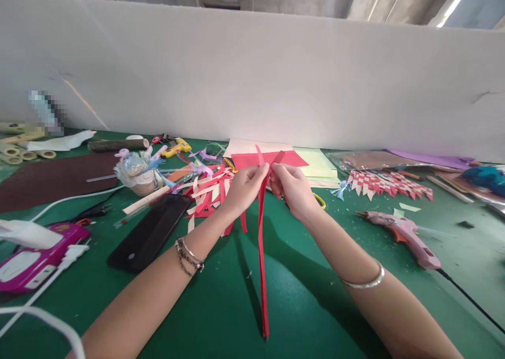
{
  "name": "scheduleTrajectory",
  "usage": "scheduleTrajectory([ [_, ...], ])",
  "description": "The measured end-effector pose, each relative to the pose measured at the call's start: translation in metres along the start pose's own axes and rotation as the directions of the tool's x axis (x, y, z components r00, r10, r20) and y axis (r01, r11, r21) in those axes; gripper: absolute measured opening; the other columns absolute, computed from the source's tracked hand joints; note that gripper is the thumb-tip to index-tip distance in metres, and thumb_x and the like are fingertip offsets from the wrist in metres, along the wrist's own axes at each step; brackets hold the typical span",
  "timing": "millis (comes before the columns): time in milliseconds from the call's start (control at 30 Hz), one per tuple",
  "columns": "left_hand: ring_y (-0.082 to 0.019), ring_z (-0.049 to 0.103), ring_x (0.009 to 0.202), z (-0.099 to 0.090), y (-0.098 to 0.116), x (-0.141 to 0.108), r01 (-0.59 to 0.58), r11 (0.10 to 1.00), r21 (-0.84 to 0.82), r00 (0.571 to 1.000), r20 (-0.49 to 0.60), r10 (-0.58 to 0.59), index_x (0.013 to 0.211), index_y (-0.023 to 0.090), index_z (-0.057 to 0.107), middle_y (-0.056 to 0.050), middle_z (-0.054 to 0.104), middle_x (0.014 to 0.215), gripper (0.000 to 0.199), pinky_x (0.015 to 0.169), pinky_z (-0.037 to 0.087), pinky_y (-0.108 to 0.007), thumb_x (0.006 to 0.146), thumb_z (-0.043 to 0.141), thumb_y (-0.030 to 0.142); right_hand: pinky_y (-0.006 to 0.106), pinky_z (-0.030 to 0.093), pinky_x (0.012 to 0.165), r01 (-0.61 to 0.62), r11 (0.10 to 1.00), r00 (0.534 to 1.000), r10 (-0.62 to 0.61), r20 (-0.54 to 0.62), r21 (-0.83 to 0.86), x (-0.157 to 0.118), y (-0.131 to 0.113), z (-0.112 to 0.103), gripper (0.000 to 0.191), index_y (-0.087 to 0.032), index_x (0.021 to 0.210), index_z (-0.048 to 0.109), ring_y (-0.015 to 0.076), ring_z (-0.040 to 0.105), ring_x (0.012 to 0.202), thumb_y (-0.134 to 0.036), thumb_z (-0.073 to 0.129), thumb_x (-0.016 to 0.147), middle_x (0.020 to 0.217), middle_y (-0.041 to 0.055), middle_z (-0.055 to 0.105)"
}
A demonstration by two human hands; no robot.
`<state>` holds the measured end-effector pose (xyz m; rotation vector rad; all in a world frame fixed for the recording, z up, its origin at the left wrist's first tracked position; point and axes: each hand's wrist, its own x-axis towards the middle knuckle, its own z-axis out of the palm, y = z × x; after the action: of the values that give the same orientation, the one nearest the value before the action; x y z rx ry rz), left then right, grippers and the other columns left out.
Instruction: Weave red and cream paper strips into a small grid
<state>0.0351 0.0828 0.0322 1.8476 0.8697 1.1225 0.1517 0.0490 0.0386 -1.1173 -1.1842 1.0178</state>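
Both hands meet near the middle of the head view, above the green table. Thumb and fingers of my left hand (246, 186) pinch a long red paper strip (261, 253), which hangs down toward me. My right hand (290, 184) is closed on the same strip work, its fingertips almost touching the left ones. Short strip ends stick up above both hands. Behind them lie red paper (244, 160) and pale yellow-green sheets (315, 164). Loose red and pink strips (207, 193) are heaped beside my left hand.
A black phone (152, 232) and magenta power strip (43, 256) with white cables are on the left. At right lie a pink glue gun (410, 235) and a red-and-white woven paper piece (390, 184). A yellow glue gun (177, 147) is farther back. A white partition (252, 75) stands behind.
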Motion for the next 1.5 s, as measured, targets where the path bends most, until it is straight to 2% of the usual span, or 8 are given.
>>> scheduleTrajectory([
  [200, -0.009, 0.031, 0.042, 0.001, -0.003, -0.003, -0.08, 0.987, 0.14, 0.994, -0.061, 0.089, 0.051, 0.018, 0.036, 0.004, 0.03, 0.044, 0.045, 0.042, 0.022, -0.024, 0.087, 0.037, 0.043, 0.02, 0.023, 0.038, -0.025, 0.999, 0.993, 0.029, 0.113, -0.038, -0.002, -0.006, -0.001, 0.041, -0.02, 0.051, 0.032, 0.0055, 0.029, 0.038, -0.044, 0.048, 0.081, 0.043, -0.0079, 0.027],
  [367, -0.01, 0.039, 0.045, 0.003, -0.002, -0.003, -0.039, 0.999, 0.005, 0.998, -0.045, 0.039, 0.053, 0.017, 0.043, 0.002, 0.039, 0.045, 0.045, 0.045, 0.029, -0.023, 0.087, 0.037, 0.047, 0.02, 0.026, 0.038, 0.051, 0.997, 0.986, -0.04, 0.164, -0.063, -0.003, -0.008, 0.0, 0.04, -0.019, 0.052, 0.035, 0.0056, 0.032, 0.038, -0.041, 0.045, 0.084, 0.042, -0.0073, 0.032],
  [567, -0.008, 0.03, 0.038, 0.003, 0.001, -0.002, -0.012, 0.997, -0.081, 0.988, -0.152, -0.001, 0.05, 0.02, 0.028, 0.006, 0.027, 0.042, 0.048, 0.04, 0.025, -0.023, 0.084, 0.041, 0.051, 0.02, 0.023, 0.037, -0.007, 0.999, 0.995, 0.011, 0.094, -0.046, -0.002, -0.003, 0.003, 0.036, -0.019, 0.051, 0.039, 0.0051, 0.029, 0.034, -0.03, 0.045, 0.084, 0.037, -0.0077, 0.033],
  [733, -0.009, 0.036, 0.036, 0.001, 0.003, -0.004, 0.027, 1.0, 0.003, 0.999, 0.025, -0.027, 0.055, 0.019, 0.039, 0.005, 0.033, 0.042, 0.042, 0.038, 0.026, -0.023, 0.086, 0.038, 0.046, 0.02, 0.025, 0.038, 0.033, 0.999, 0.999, -0.033, 0.0, 0.04, -0.001, -0.003, 0.001, 0.035, -0.019, 0.052, 0.036, 0.0054, 0.03, 0.035, -0.032, 0.043, 0.084, 0.039, -0.008, 0.032],
  [967, -0.008, 0.029, 0.04, 0.001, 0.002, -0.005, -0.093, 0.99, 0.103, 0.994, -0.043, 0.098, 0.052, 0.018, 0.032, 0.006, 0.027, 0.043, 0.041, 0.041, 0.021, -0.023, 0.088, 0.037, 0.037, 0.02, 0.028, 0.04, 0.059, 0.98, 0.992, -0.036, 0.124, -0.191, -0.005, -0.016, -0.003, 0.033, -0.019, 0.055, 0.037, 0.0059, 0.035, 0.039, -0.029, 0.042, 0.085, 0.043, -0.0065, 0.037],
  [1200, -0.007, 0.028, 0.039, -0.001, 0.002, -0.002, -0.037, 0.999, -0.037, 0.987, -0.157, 0.031, 0.053, 0.019, 0.029, 0.006, 0.026, 0.045, 0.039, 0.041, 0.023, -0.022, 0.088, 0.038, 0.036, 0.019, 0.026, 0.038, 0.021, 0.991, 0.995, -0.009, 0.097, -0.132, -0.003, -0.008, -0.002, 0.03, -0.019, 0.054, 0.04, 0.0052, 0.033, 0.036, -0.025, 0.041, 0.084, 0.041, -0.0071, 0.038],
  [1367, -0.008, 0.033, 0.037, -0.001, 0.004, -0.003, 0.04, 0.999, 0.02, 0.999, -0.013, -0.039, 0.053, 0.02, 0.033, 0.006, 0.027, 0.042, 0.04, 0.039, 0.024, -0.022, 0.087, 0.039, 0.041, 0.019, 0.027, 0.039, 0.05, 0.995, 0.999, -0.05, 0.009, -0.087, -0.001, -0.006, -0.003, 0.033, -0.019, 0.053, 0.039, 0.0049, 0.032, 0.036, -0.025, 0.04, 0.085, 0.04, -0.007, 0.037],
  [1500, -0.009, 0.031, 0.038, 0.0, 0.003, -0.004, -0.034, 0.993, 0.116, 0.999, -0.028, 0.037, 0.054, 0.019, 0.039, 0.006, 0.029, 0.042, 0.038, 0.041, 0.023, -0.023, 0.087, 0.038, 0.037, 0.019, 0.028, 0.04, 0.04, 0.987, 0.999, -0.034, 0.039, -0.159, -0.002, -0.008, -0.004, 0.035, -0.019, 0.054, 0.041, 0.0057, 0.035, 0.038, -0.031, 0.039, 0.087, 0.042, -0.0061, 0.037],
])
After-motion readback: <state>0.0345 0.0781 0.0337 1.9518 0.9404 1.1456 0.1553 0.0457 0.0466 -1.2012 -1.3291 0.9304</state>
